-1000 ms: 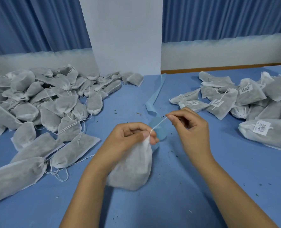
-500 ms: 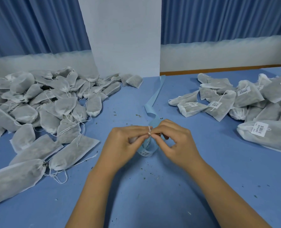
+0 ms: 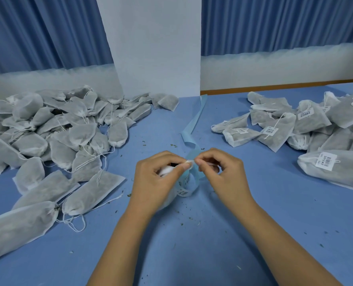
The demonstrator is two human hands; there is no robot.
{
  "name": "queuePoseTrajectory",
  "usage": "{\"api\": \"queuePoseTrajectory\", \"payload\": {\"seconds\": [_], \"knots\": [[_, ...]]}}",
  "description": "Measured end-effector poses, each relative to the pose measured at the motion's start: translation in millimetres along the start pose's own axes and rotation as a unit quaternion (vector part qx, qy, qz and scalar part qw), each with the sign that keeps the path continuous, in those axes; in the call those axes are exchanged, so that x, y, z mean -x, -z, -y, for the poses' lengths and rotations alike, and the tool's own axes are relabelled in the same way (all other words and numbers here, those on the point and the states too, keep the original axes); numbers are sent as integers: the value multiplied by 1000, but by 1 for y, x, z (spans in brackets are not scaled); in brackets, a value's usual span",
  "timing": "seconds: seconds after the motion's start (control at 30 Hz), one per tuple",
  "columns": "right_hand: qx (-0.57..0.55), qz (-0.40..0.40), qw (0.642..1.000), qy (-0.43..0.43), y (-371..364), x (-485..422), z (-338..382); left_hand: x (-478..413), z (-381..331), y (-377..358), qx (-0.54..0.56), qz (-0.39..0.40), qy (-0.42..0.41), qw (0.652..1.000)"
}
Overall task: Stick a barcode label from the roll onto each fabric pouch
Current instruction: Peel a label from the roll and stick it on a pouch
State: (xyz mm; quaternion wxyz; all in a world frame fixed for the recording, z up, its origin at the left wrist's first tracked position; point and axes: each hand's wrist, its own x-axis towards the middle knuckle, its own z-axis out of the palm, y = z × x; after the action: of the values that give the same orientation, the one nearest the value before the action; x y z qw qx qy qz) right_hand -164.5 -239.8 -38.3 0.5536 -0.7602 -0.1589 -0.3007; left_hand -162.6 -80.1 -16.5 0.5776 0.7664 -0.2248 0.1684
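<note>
Two hands met over the middle of the desk (image 3: 192,254), their fingertips almost touching. The left hand (image 3: 157,182) was curled round a white fabric pouch (image 3: 166,171), thumb and forefinger pinching its gathered mouth; that mouth pointed across toward the right hand (image 3: 223,174), while the body of the bag lay hidden under the left palm, so its long axis could not be read for certain. The right hand pinched the thin white drawstring (image 3: 209,163) close to the mouth, its other fingers loosely bent. Just beyond and below the fingertips stood the label roll (image 3: 189,187), a pale blue loop on its edge with white barcode labels showing on the coil. Its bare backing strip (image 3: 194,120) ran away from the hands toward the white pillar (image 3: 155,48) at the far edge of the desk, twisting once on the way. Off to the left of the left hand lay a big heap of plain pouches (image 3: 58,131), the nearest ones lying lengthwise at a slant with their string ends toward the hands. Off to the right of the right hand lay the labelled pouches (image 3: 295,124), barcode stickers facing up. Green crumbs (image 3: 179,211) were scattered on the desk around the wrists.
</note>
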Motion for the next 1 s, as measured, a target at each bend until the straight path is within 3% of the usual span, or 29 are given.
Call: {"api": "queuePoseTrajectory", "payload": {"seconds": [0.2,0.3,0.47,0.73,0.9,1.0], "knots": [[-6,73,997,-12,-9,6,6,0,-7,-3,89,-103,106,985],[10,78,997,-6,-9,6,9,0,-8,-2,84,-83,106,987],[90,-46,993,63,-5,6,13,2,-9,-4,69,-50,114,990],[140,-60,980,130,-6,4,11,2,-9,-5,79,-22,123,989],[152,-73,979,111,-8,5,8,4,-5,-5,46,1,91,995],[100,-55,993,43,-3,4,9,2,-7,-4,34,-11,86,996]]}}
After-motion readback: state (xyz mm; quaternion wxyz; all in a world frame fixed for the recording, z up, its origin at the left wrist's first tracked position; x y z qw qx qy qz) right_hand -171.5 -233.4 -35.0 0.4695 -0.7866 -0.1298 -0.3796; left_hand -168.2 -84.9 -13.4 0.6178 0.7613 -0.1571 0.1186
